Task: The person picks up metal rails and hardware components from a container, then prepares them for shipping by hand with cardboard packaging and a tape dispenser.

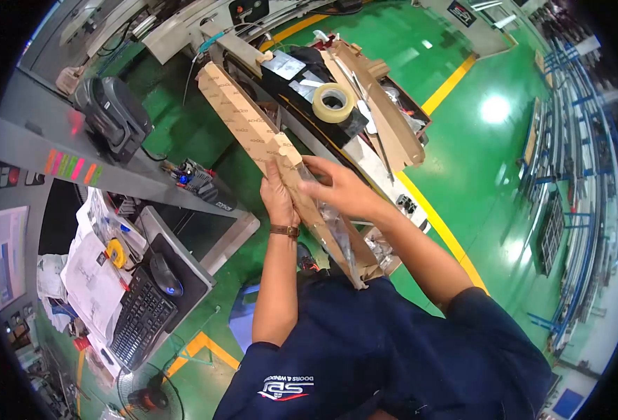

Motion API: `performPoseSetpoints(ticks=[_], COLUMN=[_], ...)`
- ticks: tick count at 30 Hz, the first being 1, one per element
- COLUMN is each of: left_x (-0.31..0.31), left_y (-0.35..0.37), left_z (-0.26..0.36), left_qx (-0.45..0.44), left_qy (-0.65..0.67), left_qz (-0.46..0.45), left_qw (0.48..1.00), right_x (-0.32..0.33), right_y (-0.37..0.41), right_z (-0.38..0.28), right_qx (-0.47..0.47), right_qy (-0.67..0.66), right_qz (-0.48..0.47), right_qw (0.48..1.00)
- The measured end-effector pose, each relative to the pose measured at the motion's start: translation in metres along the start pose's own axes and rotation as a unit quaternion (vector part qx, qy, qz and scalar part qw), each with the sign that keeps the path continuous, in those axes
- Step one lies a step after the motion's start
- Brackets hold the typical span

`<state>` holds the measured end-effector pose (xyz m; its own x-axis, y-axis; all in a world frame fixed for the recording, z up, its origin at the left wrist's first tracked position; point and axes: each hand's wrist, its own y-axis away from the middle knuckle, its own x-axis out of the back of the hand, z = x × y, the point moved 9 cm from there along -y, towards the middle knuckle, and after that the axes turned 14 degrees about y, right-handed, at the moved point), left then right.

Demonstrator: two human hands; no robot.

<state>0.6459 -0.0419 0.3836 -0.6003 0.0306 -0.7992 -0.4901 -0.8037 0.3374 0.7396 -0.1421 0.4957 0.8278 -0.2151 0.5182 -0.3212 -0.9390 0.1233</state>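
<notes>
A long, narrow cardboard box (242, 119) with printed lettering lies slanted in front of me, its lower end near my shirt. My left hand (279, 197) is closed around its left side, thumb up along the cardboard. On the other side my right hand (340, 187) is bent against the box's edge, fingers curled at a torn flap; the exact grip of its fingertips is partly hidden. Clear plastic film (340, 234) shows along the lower part of the box. A roll of tape (332, 103) sits on a black-covered surface beyond my right hand.
At the left are a keyboard (143, 318), a mouse (165, 274), papers (97, 280) and a yellow tape measure (116, 253). Open cardboard (372, 105) lies past the tape roll. A rack of long profiles (578, 182) stands at the right. A fan (149, 397) is at lower left.
</notes>
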Motion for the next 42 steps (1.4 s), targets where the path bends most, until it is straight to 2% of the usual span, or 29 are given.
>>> performPoseSetpoints(ticks=[1,4,5,9,12,13,16,17,20,21,24,25,28,32,35,38,42], left_x=[0.001,0.006,0.008,0.015,0.012,0.008,0.005,0.005,0.001,0.004,0.014,0.015,0.026,0.016,0.021,0.016,-0.001], left_y=[0.0,-0.001,-0.002,-0.004,-0.003,-0.001,0.004,0.004,0.006,0.002,-0.001,0.0,-0.003,0.008,0.002,0.008,0.021], left_z=[0.0,0.005,0.005,0.01,0.011,0.012,0.012,0.011,0.014,0.016,0.019,0.023,0.028,0.03,0.02,0.013,-0.001], left_qx=[-0.004,-0.013,-0.002,-0.014,-0.025,-0.019,-0.009,-0.004,-0.004,-0.022,-0.002,-0.012,-0.015,-0.014,-0.009,-0.004,0.018], left_qy=[-0.008,-0.001,-0.004,-0.012,-0.018,-0.015,-0.01,-0.01,-0.016,-0.012,-0.004,-0.003,0.001,-0.011,0.005,0.013,-0.016], left_qz=[0.008,0.012,0.007,0.015,0.018,0.015,0.02,0.022,0.011,0.02,0.047,0.055,0.074,0.06,0.061,0.042,0.016], left_qw=[1.0,1.0,1.0,1.0,0.999,1.0,1.0,1.0,1.0,1.0,0.999,0.998,0.997,0.998,0.998,0.999,1.0], right_x=[0.002,-0.013,-0.012,0.004,-0.003,-0.005,-0.007,-0.011,-0.018,-0.02,-0.004,-0.003,-0.005,-0.015,0.001,0.021,-0.003], right_y=[0.013,0.051,0.061,0.084,0.084,0.083,0.095,0.098,0.101,0.1,0.117,0.122,0.143,0.157,0.154,0.136,0.1], right_z=[-0.008,-0.009,-0.006,-0.02,-0.004,0.0,-0.007,-0.003,0.007,0.006,-0.033,-0.036,-0.048,-0.033,-0.044,-0.056,-0.046], right_qx=[0.003,-0.107,-0.135,0.022,0.057,0.058,0.007,0.017,0.011,-0.009,0.078,0.062,0.119,0.07,0.063,0.065,0.035], right_qy=[0.053,0.114,0.101,0.084,0.078,0.1,0.276,0.285,0.322,0.335,0.248,0.21,0.313,0.364,0.253,0.147,0.24], right_qz=[0.006,-0.093,-0.065,0.083,0.041,0.017,0.017,0.058,0.051,0.01,0.072,0.05,0.046,-0.065,-0.048,0.035,0.021], right_qw=[0.999,0.983,0.983,0.993,0.994,0.993,0.961,0.956,0.945,0.942,0.963,0.975,0.941,0.927,0.964,0.986,0.97])
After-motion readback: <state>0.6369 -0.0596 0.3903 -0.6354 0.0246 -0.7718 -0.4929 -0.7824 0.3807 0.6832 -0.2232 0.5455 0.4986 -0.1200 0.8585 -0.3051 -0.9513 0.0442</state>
